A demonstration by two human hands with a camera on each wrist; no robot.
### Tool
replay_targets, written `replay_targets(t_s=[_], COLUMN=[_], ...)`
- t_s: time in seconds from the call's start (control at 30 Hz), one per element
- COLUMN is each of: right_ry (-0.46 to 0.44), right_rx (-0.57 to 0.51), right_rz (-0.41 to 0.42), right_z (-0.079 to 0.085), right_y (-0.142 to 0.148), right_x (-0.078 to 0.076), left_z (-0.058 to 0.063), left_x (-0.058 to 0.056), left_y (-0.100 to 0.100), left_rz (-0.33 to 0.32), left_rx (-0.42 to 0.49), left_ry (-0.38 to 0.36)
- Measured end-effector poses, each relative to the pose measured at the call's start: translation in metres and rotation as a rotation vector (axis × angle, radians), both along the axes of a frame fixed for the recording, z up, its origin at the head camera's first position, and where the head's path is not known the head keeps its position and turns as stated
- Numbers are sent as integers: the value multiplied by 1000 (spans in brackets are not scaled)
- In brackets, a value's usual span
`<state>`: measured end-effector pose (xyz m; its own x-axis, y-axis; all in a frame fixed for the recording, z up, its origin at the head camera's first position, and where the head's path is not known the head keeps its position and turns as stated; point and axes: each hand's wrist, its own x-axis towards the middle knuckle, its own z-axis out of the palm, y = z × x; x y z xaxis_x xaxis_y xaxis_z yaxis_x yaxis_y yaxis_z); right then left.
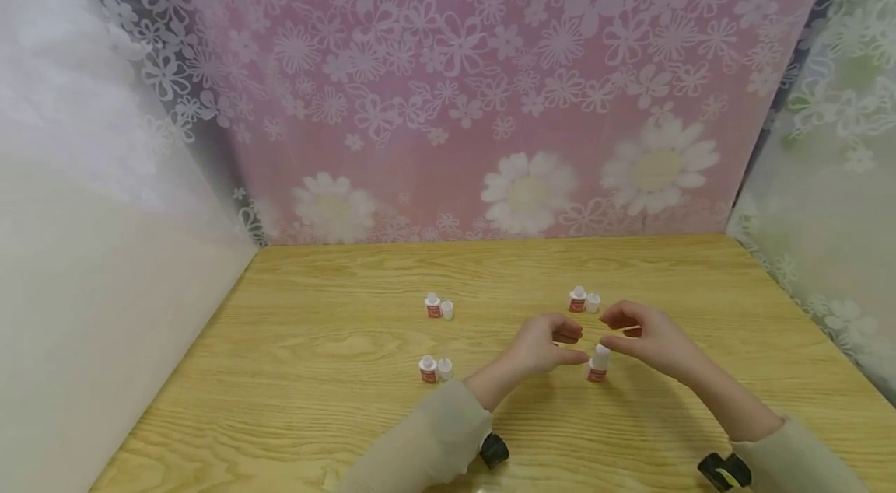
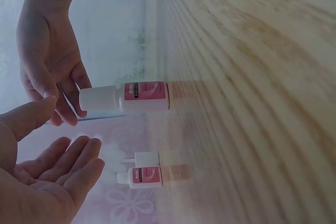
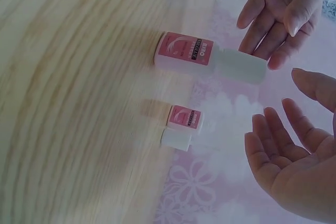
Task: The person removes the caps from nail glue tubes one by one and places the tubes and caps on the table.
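Observation:
A small white glue bottle (image 1: 597, 372) with a red label stands upright on the table, its white cap (image 2: 98, 98) on. On either side of it are the two hands, fingers loosely bent and holding nothing. The left hand (image 1: 549, 345) has its thumb tip just left of the cap in the head view. From the right, the right hand (image 1: 647, 337) reaches in, its thumb close by the cap's top. Behind them stands an uncapped bottle (image 1: 577, 300) with its cap (image 1: 593, 303) beside it.
Further left on the wood-grain table (image 1: 308, 400) stand two more uncapped bottles, one farther back (image 1: 433, 307) and one nearer (image 1: 428, 370). Each has its cap next to it. A flowered pink backdrop (image 1: 420, 127) rises at the table's far edge, with pale panels at both sides.

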<state>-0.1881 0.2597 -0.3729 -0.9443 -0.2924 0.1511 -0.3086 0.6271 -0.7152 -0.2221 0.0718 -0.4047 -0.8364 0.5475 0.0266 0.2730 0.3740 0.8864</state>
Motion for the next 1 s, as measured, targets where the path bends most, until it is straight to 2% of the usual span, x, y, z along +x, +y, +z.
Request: replay_targets(t_s=[0.33,0.67,1.0], right_ry=[-40,-23,-45], right_rx=[15,11,14], right_rz=[-21,-6,-6], right_z=[-8,-16,-18], right_y=[4,5,4], right_x=[0,1,2], left_z=[-4,-13,-21], left_x=[0,-4,-5], left_y=[9,17,23], left_rz=[28,2,21], left_rx=[-79,-93,-92], left_ry=[8,-43,-118])
